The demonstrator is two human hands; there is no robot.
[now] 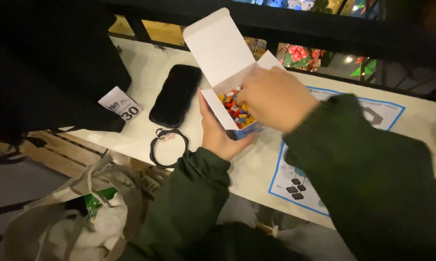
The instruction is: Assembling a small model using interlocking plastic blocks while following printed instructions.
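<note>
The left hand (218, 133) cups the open white box (227, 72) of coloured bricks (235, 108) steady above the counter (145, 72), so the right hand (276, 99) can dip in; its blurred fingers' grip cannot be told.

Café-like spot: table (145, 67), numbered tag (121, 104)
</note>
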